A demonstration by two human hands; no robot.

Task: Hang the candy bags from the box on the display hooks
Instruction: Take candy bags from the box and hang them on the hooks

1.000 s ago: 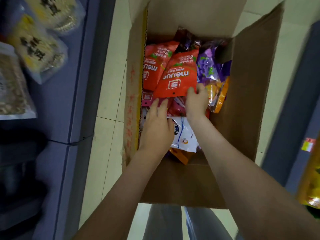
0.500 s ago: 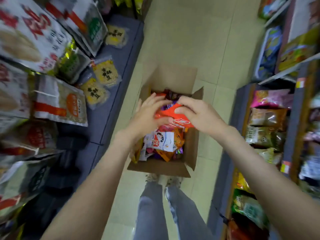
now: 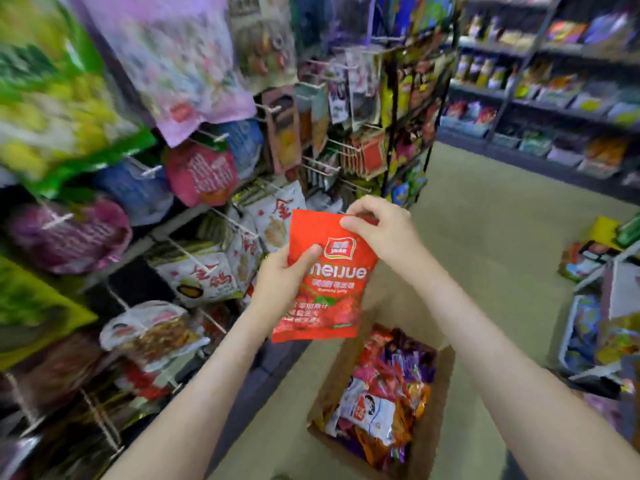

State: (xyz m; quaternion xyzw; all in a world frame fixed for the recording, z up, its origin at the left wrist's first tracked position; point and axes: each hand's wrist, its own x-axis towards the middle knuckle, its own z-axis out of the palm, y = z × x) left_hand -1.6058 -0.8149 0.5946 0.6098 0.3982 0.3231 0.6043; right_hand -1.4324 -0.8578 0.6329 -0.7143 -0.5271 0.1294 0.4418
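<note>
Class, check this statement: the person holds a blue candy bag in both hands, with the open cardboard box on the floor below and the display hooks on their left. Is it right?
One detail is wrong: the bag is red, not blue. The head view shows the left hand and right hand holding the red candy bag, with the open cardboard box on the floor below and the display hooks on their left.

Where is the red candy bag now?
The red candy bag is mid-frame in the head view, above the box, left hand gripping its left edge, right hand pinching its top corner, display hooks to its left.
</note>
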